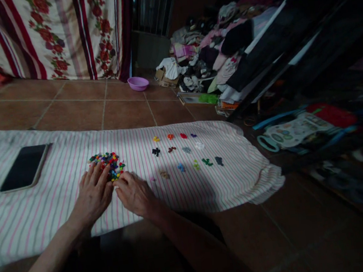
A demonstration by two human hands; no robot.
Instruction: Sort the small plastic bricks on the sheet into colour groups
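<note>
A heap of small mixed-colour pieces [108, 159] lies on the striped cloth [61, 202]. My left hand [94, 189] rests on the near-left part of the heap, its fingers extended. At the heap's near-right edge is my right hand [135, 193], fingers curled together; whatever they may hold is hidden. To the right, small single-colour groups form rows, among them orange pieces [170, 136], red pieces [183, 135], black pieces [156, 152], white pieces [199, 145], tan pieces [164, 174], blue pieces [181, 168] and dark green pieces [207, 162].
A phone [24, 168] lies at the cloth's left. Beyond, on the tiled floor, are a purple basin [138, 83] and a large pile of clothes [211, 49]. A floral curtain [68, 35] hangs behind, and a colourful bag [298, 129] is at the right.
</note>
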